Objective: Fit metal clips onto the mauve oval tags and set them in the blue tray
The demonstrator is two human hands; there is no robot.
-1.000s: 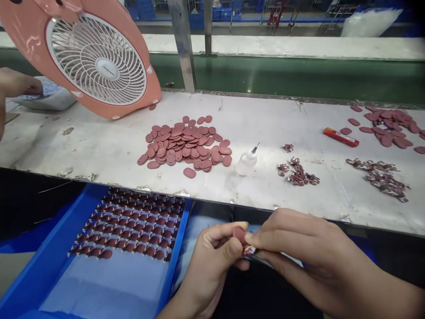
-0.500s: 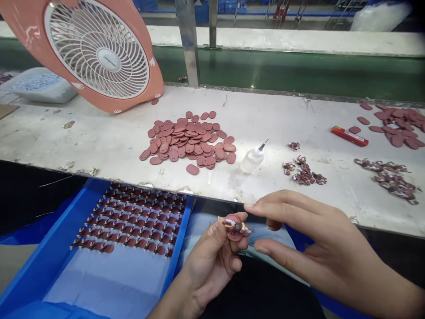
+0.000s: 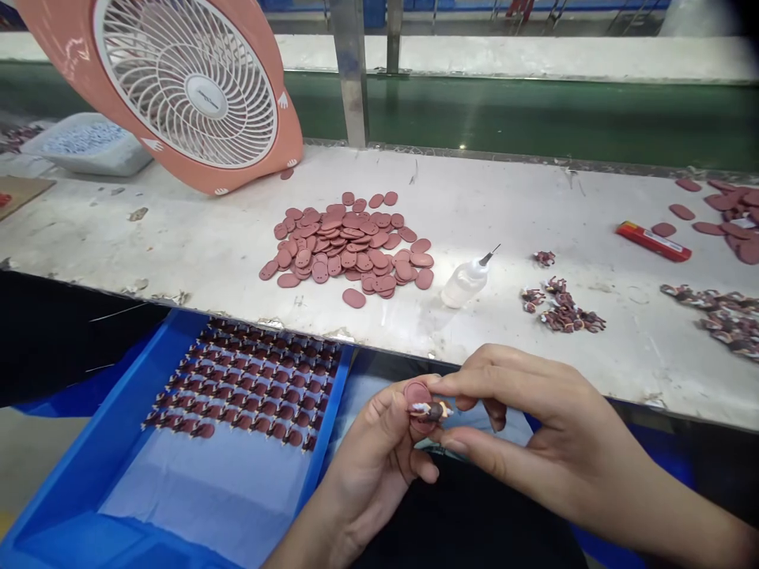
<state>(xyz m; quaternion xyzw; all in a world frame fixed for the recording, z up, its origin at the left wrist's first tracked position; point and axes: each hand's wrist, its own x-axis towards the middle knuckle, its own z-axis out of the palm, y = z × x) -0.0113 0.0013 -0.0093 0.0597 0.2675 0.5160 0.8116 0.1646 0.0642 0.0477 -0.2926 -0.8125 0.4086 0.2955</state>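
Note:
Between the thumb and fingers of my left hand [image 3: 376, 462] is a small painted figurine [image 3: 434, 411], dark brown with white and yellow parts. It lies across a reddish-brown oval disc [image 3: 417, 393]. My right hand [image 3: 534, 427] reaches in from the right, its index fingertip at the disc's upper edge and its thumb by the lower edge, closed about the piece. Above my hands on the bench are a pile of similar oval discs [image 3: 349, 245], a clear needle-tipped bottle [image 3: 466, 283] and a small heap of figurines [image 3: 566, 312].
A blue tray [image 3: 337, 395] at lower left holds rows of figurines on discs. A pink fan [image 3: 290, 118] leans at the back left beside a white tub [image 3: 127, 162]. At right lie a red box [image 3: 655, 241], more discs [image 3: 726, 201] and figurines [image 3: 720, 316]. A metal post [image 3: 353, 79] stands behind.
My right hand has moved left, from just beside the figurine to touching the piece. My left hand still holds it. The whole view has shifted slightly.

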